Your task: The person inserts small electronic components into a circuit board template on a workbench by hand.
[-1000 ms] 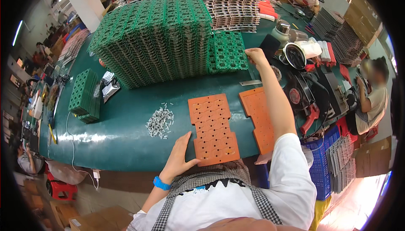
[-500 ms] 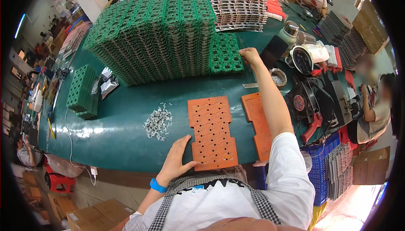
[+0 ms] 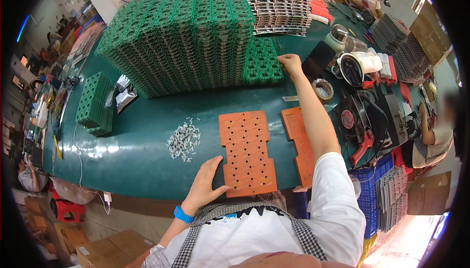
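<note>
My left hand lies open at the lower left edge of an orange plate with rows of small holes and shallow recesses, thumb and fingers apart. My right arm reaches forward over a second orange plate. At the far side, my right hand pinches the right edge of a green circuit board with round cutouts, which lies on a low pile. Left of that pile rises a tall stack of green boards. Small pale, tube-like pieces lie heaped left of the nearer plate.
A smaller stack of green boards stands at the left beside silver packets. On the right are a round container, a flask, a dark device with a fan and a blue crate. Other people work around.
The view has shifted slightly. Both hands keep nearly the same places, the left by the orange plate and the right at the green board's edge.
</note>
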### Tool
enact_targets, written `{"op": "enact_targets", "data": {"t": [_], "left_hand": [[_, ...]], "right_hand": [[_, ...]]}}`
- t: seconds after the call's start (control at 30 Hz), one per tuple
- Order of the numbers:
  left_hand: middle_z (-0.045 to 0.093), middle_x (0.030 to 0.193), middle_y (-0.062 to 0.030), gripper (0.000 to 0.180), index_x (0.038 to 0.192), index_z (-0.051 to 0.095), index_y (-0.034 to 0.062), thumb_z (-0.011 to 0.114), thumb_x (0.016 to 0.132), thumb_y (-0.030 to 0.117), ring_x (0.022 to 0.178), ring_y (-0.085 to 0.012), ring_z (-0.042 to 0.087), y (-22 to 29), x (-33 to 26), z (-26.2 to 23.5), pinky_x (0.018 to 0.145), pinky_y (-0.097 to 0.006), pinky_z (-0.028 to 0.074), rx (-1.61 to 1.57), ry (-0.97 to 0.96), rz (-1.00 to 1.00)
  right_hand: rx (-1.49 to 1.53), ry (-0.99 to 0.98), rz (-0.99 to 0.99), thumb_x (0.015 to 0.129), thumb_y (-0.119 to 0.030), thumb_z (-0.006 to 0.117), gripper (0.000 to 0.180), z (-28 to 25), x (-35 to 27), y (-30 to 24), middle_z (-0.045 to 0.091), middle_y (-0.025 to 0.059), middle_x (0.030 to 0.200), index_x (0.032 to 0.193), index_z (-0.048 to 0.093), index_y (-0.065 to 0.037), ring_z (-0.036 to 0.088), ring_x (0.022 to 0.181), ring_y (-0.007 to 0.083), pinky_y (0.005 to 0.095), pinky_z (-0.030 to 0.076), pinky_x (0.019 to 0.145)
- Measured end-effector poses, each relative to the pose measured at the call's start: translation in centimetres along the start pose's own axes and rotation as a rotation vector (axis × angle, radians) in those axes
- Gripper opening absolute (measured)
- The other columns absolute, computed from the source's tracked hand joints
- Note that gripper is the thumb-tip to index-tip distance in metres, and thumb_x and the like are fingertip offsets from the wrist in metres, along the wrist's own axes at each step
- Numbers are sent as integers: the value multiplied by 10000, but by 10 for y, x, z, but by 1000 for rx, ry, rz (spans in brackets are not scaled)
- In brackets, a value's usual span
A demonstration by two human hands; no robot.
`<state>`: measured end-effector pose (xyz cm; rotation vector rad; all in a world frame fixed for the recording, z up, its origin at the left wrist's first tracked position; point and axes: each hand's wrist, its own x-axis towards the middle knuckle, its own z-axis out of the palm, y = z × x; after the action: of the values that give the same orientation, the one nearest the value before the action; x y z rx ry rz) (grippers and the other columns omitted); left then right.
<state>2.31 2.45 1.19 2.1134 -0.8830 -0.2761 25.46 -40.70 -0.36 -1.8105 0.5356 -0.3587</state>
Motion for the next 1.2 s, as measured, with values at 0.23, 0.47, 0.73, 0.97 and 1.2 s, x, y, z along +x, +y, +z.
{"op": "enact_targets", "data": {"t": [0.23, 0.47, 0.73, 0.97, 1.2], "left_hand": [[399, 1388, -218, 822, 1416, 322, 33, 743, 764, 303, 1293, -391, 370, 3, 3, 1, 1076, -453, 312, 7, -7, 11], [404, 1380, -221, 796, 1414, 323, 30, 733, 781, 285, 1289, -391, 373, 1, -4, -2, 1069, -453, 318, 36, 4, -7], [407, 1376, -222, 783, 1413, 329, 32, 729, 788, 284, 1284, -393, 375, 3, 5, 7, 1063, -453, 321, 54, -2, 13], [432, 1357, -219, 743, 1399, 351, 30, 715, 801, 278, 1286, -380, 380, 1, 3, -1, 1065, -460, 318, 63, 39, 74], [444, 1364, -184, 655, 1386, 383, 57, 634, 866, 366, 1275, -358, 400, -18, -9, 9, 1064, -437, 331, -48, 133, 144]], "right_hand": [[56, 174, -40, 858, -319, 648, 348, -10, -1, 14, 667, 82, 790, 955, 693, 13, 623, 687, 173, 300, 498, 592], [-144, 113, -395, 885, -176, 584, 235, -9, -99, -31, 676, 127, 774, 925, 661, 43, 658, 737, 214, 321, 508, 687], [-359, -728, -341, 882, -154, 608, 251, -9, -104, -26, 692, 93, 863, 1055, 660, 21, 645, 772, 138, 273, 510, 710], [-265, -718, -300, 905, -161, 591, 286, 12, -78, -16, 672, 102, 881, 1093, 623, 53, 616, 761, 132, 271, 499, 689], [-384, -543, -362, 852, -114, 589, 232, 5, -103, -8, 674, 72, 780, 1020, 663, 28, 610, 698, 124, 272, 484, 640]]}}
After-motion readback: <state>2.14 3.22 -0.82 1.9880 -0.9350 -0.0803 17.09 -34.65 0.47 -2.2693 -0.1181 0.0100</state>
